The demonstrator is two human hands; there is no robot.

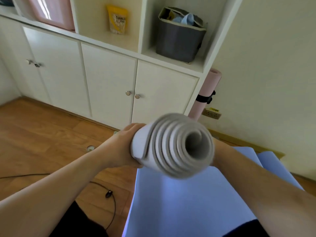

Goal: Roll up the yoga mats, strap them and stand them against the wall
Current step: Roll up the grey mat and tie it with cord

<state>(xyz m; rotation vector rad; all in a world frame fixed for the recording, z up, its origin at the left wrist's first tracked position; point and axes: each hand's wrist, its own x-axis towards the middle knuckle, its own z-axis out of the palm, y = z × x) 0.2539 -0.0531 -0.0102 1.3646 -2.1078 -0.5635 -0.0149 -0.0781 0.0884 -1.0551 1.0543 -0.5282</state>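
Observation:
A rolled grey yoga mat (171, 146) is held upright in front of me, its spiral end facing the camera. My left hand (123, 147) grips its left side, fingers wrapped round the roll. My right hand (216, 151) is almost wholly hidden behind the roll; only the wrist shows at its right side. A blue yoga mat (188, 199) lies flat on the floor under the roll. A pink rolled mat (205, 94) with a black strap (204, 98) stands against the wall beside the cabinet.
A white cabinet (106, 79) with doors and open shelves stands ahead, holding a grey bin (177, 41) and a yellow bag (117, 18). A black cable (109, 194) trails on the wood floor at left. A wall socket (212, 113) sits low near the pink mat.

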